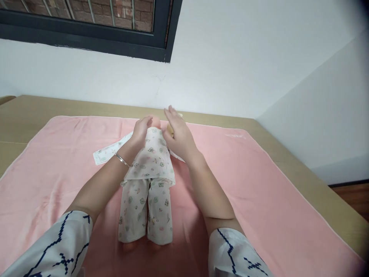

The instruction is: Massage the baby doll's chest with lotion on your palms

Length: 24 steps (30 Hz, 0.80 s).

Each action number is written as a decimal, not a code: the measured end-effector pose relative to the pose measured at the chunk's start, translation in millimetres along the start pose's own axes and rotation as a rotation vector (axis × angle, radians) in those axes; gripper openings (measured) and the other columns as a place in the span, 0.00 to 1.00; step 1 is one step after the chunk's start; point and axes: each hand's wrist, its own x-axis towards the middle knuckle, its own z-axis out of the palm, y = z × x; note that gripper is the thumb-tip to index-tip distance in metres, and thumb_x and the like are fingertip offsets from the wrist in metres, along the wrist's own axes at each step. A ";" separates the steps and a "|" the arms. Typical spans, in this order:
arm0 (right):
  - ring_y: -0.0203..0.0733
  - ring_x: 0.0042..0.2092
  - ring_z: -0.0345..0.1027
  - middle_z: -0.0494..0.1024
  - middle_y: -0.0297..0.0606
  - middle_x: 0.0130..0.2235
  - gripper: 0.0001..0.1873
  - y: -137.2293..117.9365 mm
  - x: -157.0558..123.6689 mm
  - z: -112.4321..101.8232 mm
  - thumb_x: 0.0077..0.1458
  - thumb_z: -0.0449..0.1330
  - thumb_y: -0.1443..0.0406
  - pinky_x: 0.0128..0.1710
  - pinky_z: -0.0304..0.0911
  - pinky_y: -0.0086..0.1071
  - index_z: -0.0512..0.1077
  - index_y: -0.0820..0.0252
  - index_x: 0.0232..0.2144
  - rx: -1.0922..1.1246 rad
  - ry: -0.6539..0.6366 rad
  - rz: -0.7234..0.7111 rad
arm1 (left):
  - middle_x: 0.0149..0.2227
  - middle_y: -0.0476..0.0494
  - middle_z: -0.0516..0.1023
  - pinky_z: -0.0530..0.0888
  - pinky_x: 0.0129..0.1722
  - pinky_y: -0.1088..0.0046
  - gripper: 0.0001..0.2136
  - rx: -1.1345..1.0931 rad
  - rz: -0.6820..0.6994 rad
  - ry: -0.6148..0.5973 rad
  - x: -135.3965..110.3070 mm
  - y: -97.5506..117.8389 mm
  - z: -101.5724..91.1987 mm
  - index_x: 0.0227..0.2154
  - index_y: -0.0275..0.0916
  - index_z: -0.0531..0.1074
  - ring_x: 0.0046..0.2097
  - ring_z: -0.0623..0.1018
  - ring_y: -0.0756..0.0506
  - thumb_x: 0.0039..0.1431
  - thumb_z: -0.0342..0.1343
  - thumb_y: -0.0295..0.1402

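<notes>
A baby doll (155, 121) lies on its back, dressed in a white pajama top (152, 154) and matching pants (159, 211) with small printed figures. Its feet show below the trouser legs, toward me. My left hand (142, 130) is at the left of the doll's head and shoulder, fingers stretched and slightly curved, with nothing visible in it. On the other side, my right hand (180, 134) is held flat with fingers extended. A small yellowish object (170, 128) is partly hidden behind it; its kind cannot be made out. One long sleeve (108, 154) spreads out to the left.
A pink cloth (230, 173) with a few creases covers most of the wooden table (219, 120). Behind the table rises a white wall (219, 57) with a dark-framed window (129, 46) at upper left. Another wall stands at the right.
</notes>
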 end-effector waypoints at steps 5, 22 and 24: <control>0.52 0.73 0.33 0.46 0.50 0.72 0.33 42.0 15.9 15.2 0.64 0.47 0.59 0.70 0.40 0.55 0.51 0.67 0.68 -0.077 0.050 0.178 | 0.60 0.33 0.71 0.72 0.60 0.60 0.28 -0.376 -0.239 -0.177 13.2 5.4 35.0 0.53 0.38 0.68 0.62 0.72 0.43 0.67 0.29 0.49; 0.59 0.69 0.46 0.58 0.54 0.68 0.31 60.3 20.6 31.4 0.68 0.42 0.55 0.68 0.38 0.60 0.56 0.68 0.66 -0.319 -0.004 0.162 | 0.57 0.32 0.72 0.74 0.55 0.54 0.38 -0.261 -0.161 -0.516 6.9 12.3 8.5 0.61 0.38 0.62 0.61 0.73 0.39 0.65 0.16 0.52; 0.60 0.71 0.42 0.54 0.53 0.69 0.32 62.7 18.5 34.3 0.68 0.41 0.52 0.67 0.36 0.64 0.56 0.65 0.66 -0.305 -0.023 0.161 | 0.56 0.33 0.74 0.74 0.56 0.53 0.37 -0.198 -0.147 -0.498 -5.4 14.5 -8.2 0.60 0.39 0.64 0.60 0.74 0.39 0.66 0.18 0.52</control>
